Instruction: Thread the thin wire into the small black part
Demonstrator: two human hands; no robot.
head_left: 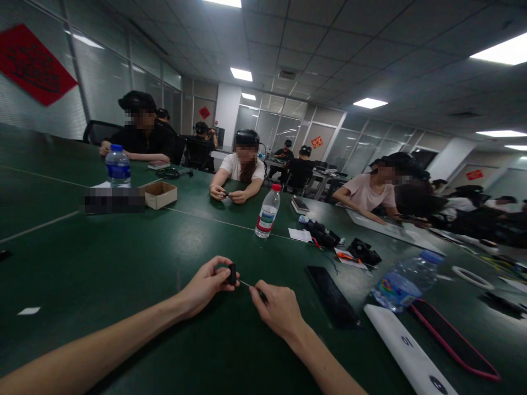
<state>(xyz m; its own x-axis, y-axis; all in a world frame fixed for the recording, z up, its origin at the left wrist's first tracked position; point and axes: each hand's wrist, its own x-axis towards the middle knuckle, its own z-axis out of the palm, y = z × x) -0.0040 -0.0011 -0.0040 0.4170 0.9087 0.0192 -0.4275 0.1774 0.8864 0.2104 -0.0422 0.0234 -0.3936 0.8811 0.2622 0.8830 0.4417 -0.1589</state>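
1. Head view: left hand (pixel 211 282) pinches a small black part (pixel 232 274) over the green table (pixel 164 249).
2. Right hand (pixel 280 308) grips a thin metal-shafted tool (pixel 244 283) — tip at the part, contact unclear.
3. Black smartphone (pixel 332 296) — beside right hand.

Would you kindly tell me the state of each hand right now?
Left hand: closed, holding a small black object.
Right hand: closed, holding a thin-shafted tool.
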